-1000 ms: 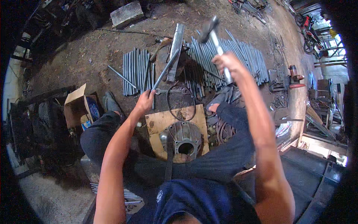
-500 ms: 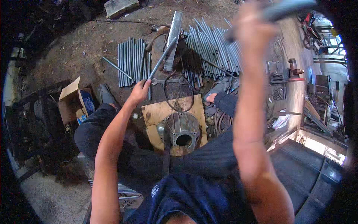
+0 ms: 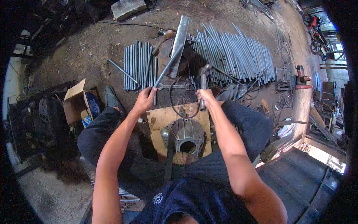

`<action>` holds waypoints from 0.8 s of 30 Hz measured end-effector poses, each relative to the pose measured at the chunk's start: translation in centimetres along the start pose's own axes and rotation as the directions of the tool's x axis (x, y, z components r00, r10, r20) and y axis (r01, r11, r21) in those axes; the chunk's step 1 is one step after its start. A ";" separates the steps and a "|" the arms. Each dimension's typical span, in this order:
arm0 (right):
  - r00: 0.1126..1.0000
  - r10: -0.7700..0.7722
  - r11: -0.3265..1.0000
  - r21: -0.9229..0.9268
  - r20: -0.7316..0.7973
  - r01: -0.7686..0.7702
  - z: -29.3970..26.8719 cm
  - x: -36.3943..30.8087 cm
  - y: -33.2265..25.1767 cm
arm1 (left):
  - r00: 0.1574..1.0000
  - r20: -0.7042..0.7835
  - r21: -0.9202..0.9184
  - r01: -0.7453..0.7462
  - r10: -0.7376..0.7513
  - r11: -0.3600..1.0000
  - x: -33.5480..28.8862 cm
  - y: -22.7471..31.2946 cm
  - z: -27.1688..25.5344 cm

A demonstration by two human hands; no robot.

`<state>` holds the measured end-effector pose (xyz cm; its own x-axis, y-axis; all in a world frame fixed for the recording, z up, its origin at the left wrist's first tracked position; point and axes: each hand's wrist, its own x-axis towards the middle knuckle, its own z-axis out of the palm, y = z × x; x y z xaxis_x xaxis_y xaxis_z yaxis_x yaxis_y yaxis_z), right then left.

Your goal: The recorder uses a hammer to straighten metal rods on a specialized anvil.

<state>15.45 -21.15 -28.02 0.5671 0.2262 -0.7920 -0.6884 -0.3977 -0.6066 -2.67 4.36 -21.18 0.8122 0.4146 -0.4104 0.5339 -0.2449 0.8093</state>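
Observation:
My left hand (image 3: 145, 100) is closed round the near end of a grey metal rod (image 3: 166, 71). The rod slants up and away, its far end lying against a flat steel bar (image 3: 182, 34) propped on a round, stump-like block (image 3: 164, 56). In my right hand (image 3: 206, 96) is a hammer (image 3: 203, 81), gripped by its handle, head pointing away from me and apart from the rod. Between the two hands lies a double open-ended spanner (image 3: 173, 86). Below them a cast metal housing (image 3: 186, 130) with a round opening sits on a cardboard sheet (image 3: 155, 115).
Many similar rods (image 3: 238, 52) lie in a wide pile to the right, and a smaller row of rods (image 3: 136, 65) at left. An open cardboard box (image 3: 74, 106) stands by my left knee. A concrete block (image 3: 128, 9) lies at the far side. Dark metal sheeting (image 3: 298, 179) is at lower right.
My right hand has come down and inward with the hammer, from raised at upper right to beside the rod. My left hand keeps the rod at nearly the same place.

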 end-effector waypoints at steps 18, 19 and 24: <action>0.926 0.365 0.930 -0.001 0.093 -0.367 0.8 2.8 18.4 | 0.983 -0.145 0.055 -0.109 0.116 0.993 -0.8 1.3 0.1; 0.923 0.371 0.928 -0.013 0.104 -0.372 0.5 3.0 18.4 | 0.973 -0.184 0.086 -0.128 0.142 0.988 -0.7 1.6 0.1; 0.916 0.319 0.939 0.047 0.243 -0.340 -1.1 1.8 11.2 | 0.973 -0.156 0.094 -0.155 0.168 0.983 0.1 1.2 0.5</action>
<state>9.26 -26.19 -36.13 0.1896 0.2964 -0.9361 -0.8606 -0.4089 -0.3037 -1.81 3.70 -20.45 0.8439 0.4988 -0.1976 0.4213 -0.3878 0.8198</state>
